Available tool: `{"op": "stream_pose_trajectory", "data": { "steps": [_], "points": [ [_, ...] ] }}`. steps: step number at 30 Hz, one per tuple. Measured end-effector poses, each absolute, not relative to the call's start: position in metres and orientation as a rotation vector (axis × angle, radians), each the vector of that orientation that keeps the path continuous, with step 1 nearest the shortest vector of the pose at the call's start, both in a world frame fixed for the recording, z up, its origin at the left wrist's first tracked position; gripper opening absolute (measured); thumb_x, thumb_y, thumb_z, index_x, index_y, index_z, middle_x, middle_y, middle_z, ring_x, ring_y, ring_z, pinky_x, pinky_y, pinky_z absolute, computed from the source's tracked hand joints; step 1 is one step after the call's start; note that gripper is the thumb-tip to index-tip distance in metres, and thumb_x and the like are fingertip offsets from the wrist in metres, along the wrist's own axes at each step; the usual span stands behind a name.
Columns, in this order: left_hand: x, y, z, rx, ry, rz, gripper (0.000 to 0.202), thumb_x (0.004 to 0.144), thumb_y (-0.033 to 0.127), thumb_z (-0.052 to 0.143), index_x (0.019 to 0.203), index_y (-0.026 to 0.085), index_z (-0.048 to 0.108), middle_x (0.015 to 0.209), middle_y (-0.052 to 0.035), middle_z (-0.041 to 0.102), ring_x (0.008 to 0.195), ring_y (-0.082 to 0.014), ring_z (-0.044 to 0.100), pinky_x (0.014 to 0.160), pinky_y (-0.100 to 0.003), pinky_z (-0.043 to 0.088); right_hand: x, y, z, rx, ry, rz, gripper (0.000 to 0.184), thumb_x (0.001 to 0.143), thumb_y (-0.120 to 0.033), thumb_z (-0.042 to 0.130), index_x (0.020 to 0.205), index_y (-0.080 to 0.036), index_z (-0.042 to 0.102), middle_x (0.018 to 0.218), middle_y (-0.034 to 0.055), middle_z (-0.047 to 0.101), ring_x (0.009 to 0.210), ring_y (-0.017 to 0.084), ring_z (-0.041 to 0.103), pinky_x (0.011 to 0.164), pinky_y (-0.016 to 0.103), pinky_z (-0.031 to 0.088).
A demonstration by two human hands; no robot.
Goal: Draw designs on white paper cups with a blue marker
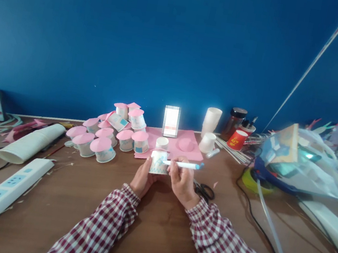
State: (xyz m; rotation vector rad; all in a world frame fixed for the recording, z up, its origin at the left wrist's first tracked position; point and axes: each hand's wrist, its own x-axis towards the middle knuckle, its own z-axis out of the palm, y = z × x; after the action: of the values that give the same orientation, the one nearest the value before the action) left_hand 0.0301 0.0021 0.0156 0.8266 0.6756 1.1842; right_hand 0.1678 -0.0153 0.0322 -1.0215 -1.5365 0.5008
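My left hand (142, 177) is wrapped round a white paper cup (157, 164) that stands upside down in its grip, blue zigzag lines drawn on its side. In my right hand (182, 183) is a white marker with a blue end (186, 165), its tip at the cup's side. Just behind the cup stands a small white cup (162, 143). Pink paper sheets (197, 153) lie behind my hands, with a pink paper disc or cone (186, 144) on them. Black-handled scissors (205, 191) rest beside my right wrist, partly hidden by it.
Several cups with pink paper roofs (103, 148) cluster to the left. A white power strip (6, 194) and a rolled white tube (31, 143) lie farther left. To the right are a white cup (208, 142), a red cup (237, 140), a dark jar (234, 124) and a glue gun (276, 175) with its cable.
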Motion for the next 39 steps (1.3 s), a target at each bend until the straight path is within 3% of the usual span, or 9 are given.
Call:
{"op": "stream_pose_trajectory", "data": {
  "steps": [11,21,29,39],
  "points": [
    [0.030,0.002,0.017,0.815,0.659,1.183,0.052,0.085,0.050,0.046,0.116,0.010,0.058,0.105,-0.0156,0.065,0.094,-0.0257,0.062,0.076,-0.036,0.052,0.167,-0.016,0.034,-1.027,-1.528,0.509,0.014,0.091,-0.030,0.043,0.083,-0.019,0.049,0.066,0.0004,0.056,0.057,0.013,0.056,0.055,0.024,0.046],
    [0.030,0.007,0.019,0.688,0.716,1.223,0.043,0.085,0.047,0.048,0.112,0.015,0.059,0.095,-0.0104,0.065,0.076,-0.0177,0.061,0.065,-0.032,0.054,0.168,-0.008,0.033,-1.025,-1.277,0.563,0.029,0.091,-0.040,0.042,0.072,-0.019,0.047,0.059,-0.0010,0.055,0.050,0.011,0.053,0.048,0.023,0.044],
    [0.029,0.005,0.021,0.655,0.664,1.226,0.038,0.087,0.038,0.046,0.113,0.012,0.058,0.106,-0.0130,0.064,0.091,-0.0222,0.062,0.078,-0.035,0.052,0.166,-0.018,0.033,-0.979,-1.449,0.469,0.013,0.092,-0.029,0.042,0.092,-0.019,0.049,0.074,0.0035,0.057,0.064,0.014,0.057,0.059,0.028,0.050],
    [0.029,0.005,0.021,0.688,0.665,1.224,0.040,0.086,0.038,0.050,0.112,0.010,0.058,0.109,-0.0153,0.064,0.099,-0.0257,0.061,0.083,-0.039,0.051,0.166,-0.016,0.028,-0.988,-1.515,0.457,0.012,0.090,-0.029,0.045,0.093,-0.019,0.051,0.086,0.0073,0.060,0.078,0.017,0.061,0.067,0.028,0.053]
  ]
}}
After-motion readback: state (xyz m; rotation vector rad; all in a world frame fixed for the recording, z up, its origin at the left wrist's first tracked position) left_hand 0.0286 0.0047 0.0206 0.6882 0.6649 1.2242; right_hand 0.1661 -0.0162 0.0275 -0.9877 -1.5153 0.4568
